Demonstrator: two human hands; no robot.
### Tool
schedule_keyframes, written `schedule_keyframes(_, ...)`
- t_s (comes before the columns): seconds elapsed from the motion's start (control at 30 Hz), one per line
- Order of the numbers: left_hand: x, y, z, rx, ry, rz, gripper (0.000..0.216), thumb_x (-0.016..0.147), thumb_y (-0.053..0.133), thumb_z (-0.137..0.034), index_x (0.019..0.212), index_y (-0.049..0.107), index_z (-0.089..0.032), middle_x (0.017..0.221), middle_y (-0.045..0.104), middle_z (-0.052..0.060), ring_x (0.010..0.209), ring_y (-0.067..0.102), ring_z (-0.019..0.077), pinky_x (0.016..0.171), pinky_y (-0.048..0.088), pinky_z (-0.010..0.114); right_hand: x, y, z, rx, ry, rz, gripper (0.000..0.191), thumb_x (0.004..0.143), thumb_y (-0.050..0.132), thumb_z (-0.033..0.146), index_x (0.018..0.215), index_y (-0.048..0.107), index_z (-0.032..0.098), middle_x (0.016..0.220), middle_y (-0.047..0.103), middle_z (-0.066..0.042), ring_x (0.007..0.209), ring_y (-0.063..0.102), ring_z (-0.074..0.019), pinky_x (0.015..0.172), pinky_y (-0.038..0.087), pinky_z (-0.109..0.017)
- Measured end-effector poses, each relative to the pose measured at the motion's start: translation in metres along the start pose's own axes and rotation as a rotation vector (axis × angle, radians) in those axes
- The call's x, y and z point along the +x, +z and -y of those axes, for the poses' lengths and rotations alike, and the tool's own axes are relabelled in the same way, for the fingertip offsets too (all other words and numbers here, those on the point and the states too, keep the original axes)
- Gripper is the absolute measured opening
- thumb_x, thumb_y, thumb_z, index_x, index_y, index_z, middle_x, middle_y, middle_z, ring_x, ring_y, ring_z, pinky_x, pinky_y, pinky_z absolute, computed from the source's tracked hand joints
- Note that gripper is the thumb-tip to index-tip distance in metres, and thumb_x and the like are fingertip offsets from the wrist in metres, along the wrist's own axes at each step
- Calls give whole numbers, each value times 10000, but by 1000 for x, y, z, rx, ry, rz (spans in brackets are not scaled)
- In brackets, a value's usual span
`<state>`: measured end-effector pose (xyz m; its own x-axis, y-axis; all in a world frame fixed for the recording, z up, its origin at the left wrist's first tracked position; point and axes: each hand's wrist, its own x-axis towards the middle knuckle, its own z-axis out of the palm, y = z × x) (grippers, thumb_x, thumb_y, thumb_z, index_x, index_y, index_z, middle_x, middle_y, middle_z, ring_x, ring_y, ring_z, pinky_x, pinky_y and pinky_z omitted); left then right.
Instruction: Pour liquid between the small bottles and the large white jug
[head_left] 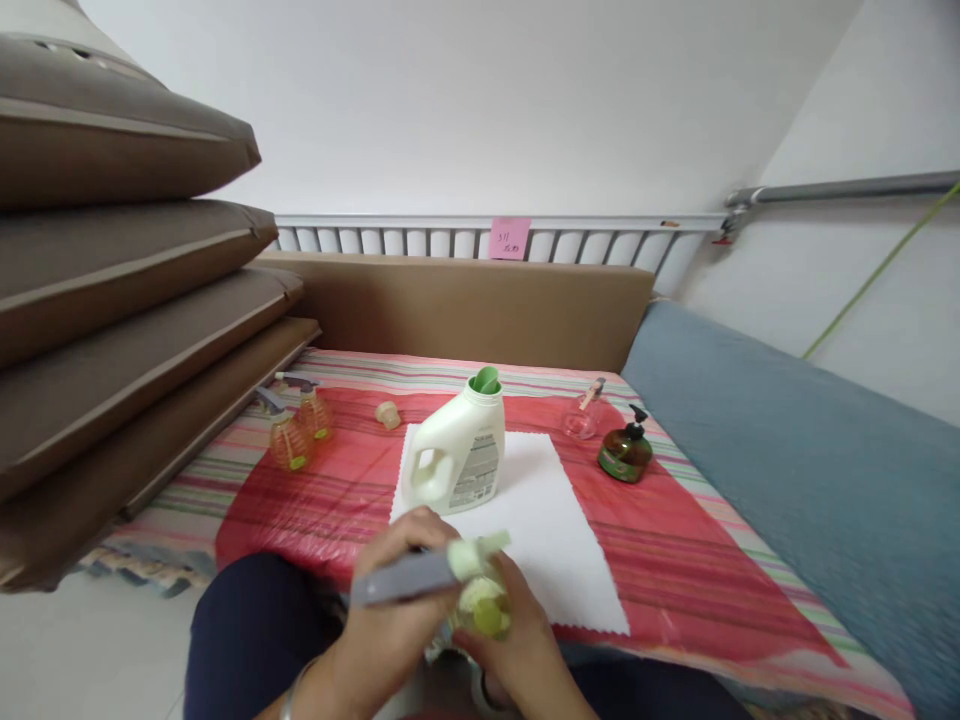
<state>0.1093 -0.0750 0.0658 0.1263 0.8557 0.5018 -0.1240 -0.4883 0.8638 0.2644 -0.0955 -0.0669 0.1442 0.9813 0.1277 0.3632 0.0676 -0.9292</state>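
Note:
My left hand point(397, 620) is closed at the grey and pale green pump head point(424, 577), low in the middle of the view. My right hand point(521, 635) wraps round a small clear bottle point(487, 612) with a yellow-green round patch, just under the pump head. Fingers hide the neck, so I cannot tell whether the pump head is seated or loose. Beyond my hands a white detergent jug point(469, 450) stands upright, its open mouth showing a green spout. Under the jug lies a white sheet point(540, 520) with a zigzag edge.
Two pump bottles point(289, 440) stand at the left near a cream cap point(388, 414). A clear bottle point(581, 418) and a brown pump bottle point(625, 452) stand at the right. Stacked brown cushions point(135, 240) rise at the left; a blue padded surface point(787, 430) lies right.

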Motion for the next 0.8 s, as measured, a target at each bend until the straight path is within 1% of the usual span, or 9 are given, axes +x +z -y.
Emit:
schedule_keyframes(0.07,3,-6,0,92,-82,-182,102,737,619,-179,637,619,-200,577,569,-23,552,525,131,549,434,233,-5,-3,6,2,38,21,826,541,733,181,1310,441,252,1278,565,-92,1148,545,-303,976,435,-450)
schedule_keyframes(0.1,4,-8,-1,128,-103,-233,142,751,594,-190,612,623,-198,554,560,-22,544,518,132,552,432,235,-6,-4,9,5,52,30,823,547,717,163,1315,433,251,1290,554,-88,1162,534,-295,988,423,-445)
schedule_keyframes(0.13,5,-9,-2,145,-111,-255,174,760,573,-197,593,622,-198,538,554,-19,544,517,136,560,433,240,-6,-4,12,8,62,34,823,547,706,152,1315,429,248,1295,550,-83,1169,527,-289,995,415,-441)
schedule_keyframes(0.2,7,-11,-4,118,-110,-257,192,760,562,-207,573,604,-203,530,554,-15,546,515,143,565,439,249,-5,-4,16,15,68,40,822,546,698,150,1316,426,243,1291,549,-76,1175,521,-282,1001,407,-435)
schedule_keyframes(0.33,6,-10,-10,2,-105,-274,155,739,580,-215,584,578,-222,532,550,-18,516,491,145,532,446,263,-4,-3,17,15,79,59,825,552,704,157,1321,416,235,1299,538,-81,1184,508,-282,1005,398,-437)
schedule_keyframes(0.47,6,-9,-18,-14,-52,-276,182,716,630,-240,552,553,-229,507,527,-23,540,522,158,594,473,289,-6,-5,16,14,68,60,834,548,718,154,1320,413,235,1324,518,-90,1201,491,-291,1012,388,-444)
schedule_keyframes(0.57,6,-8,-19,-107,-46,-264,204,724,632,-274,551,536,-226,507,509,-23,551,538,166,614,482,311,-7,-6,18,15,72,64,822,560,708,162,1323,411,237,1316,524,-90,1192,502,-292,1010,391,-451)
schedule_keyframes(0.67,4,-8,-14,-204,-71,-226,197,740,615,-269,565,537,-224,516,507,-18,576,549,172,630,479,318,-7,-7,20,10,77,60,809,564,692,157,1320,419,240,1301,538,-87,1174,518,-289,1001,403,-445)
schedule_keyframes(0.8,0,-7,-4,-265,-150,-93,83,715,658,-241,661,604,-209,542,536,-27,538,513,146,561,438,283,-7,-6,21,53,72,37,817,540,713,160,1307,439,227,1259,573,-91,1134,550,-298,974,434,-435)
